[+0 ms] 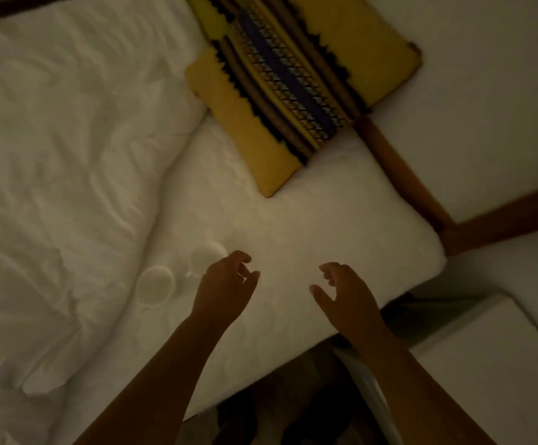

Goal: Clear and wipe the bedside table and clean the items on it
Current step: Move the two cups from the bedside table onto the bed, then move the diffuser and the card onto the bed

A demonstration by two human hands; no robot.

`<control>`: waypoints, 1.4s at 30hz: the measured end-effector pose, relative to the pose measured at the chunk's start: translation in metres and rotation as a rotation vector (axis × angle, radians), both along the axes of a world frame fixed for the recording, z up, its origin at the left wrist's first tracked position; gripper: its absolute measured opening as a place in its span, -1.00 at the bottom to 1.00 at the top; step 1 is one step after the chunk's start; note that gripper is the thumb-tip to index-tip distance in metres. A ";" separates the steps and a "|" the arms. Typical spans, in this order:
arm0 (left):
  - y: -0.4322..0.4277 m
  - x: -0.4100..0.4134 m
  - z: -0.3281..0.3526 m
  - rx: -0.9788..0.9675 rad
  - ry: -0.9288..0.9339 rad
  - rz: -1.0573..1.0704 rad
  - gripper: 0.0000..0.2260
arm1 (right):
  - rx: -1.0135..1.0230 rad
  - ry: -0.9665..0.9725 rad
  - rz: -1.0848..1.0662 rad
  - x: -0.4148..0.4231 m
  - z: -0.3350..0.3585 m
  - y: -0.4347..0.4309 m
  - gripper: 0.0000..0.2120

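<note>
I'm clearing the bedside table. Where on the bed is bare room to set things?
Bare mattress lies between the yellow cushion and the right hand, out to the corner. Crowded: two cups beside the left hand.

Dim, yellowish light leaves the mattress [293, 220] palest at mid-frame and the floor [261, 422] below almost black, the left hand [226, 284] and right hand [348, 300] read as dark shapes, and everything looks soft and slightly blurred.

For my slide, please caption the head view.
Empty left hand and right hand hover over a white mattress, near two white cups and a patterned cushion.
</note>
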State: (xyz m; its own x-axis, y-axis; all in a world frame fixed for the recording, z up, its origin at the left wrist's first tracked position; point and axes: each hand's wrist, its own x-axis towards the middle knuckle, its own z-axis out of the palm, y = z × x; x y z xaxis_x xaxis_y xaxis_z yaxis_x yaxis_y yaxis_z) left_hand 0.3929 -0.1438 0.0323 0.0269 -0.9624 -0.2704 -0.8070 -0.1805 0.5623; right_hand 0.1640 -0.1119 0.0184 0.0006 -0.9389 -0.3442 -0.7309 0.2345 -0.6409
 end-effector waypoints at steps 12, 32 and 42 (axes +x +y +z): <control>0.042 -0.275 -0.020 0.161 0.054 -0.663 -0.74 | 0.120 0.044 -0.667 -0.206 -0.007 0.155 -0.77; 0.214 -0.534 -0.105 0.198 -0.023 -1.306 -0.43 | 0.131 0.246 -1.413 -0.380 -0.079 0.414 -0.74; 0.249 -0.613 -0.133 0.061 0.265 -1.264 -0.41 | 0.085 0.350 -1.358 -0.447 -0.097 0.422 -0.51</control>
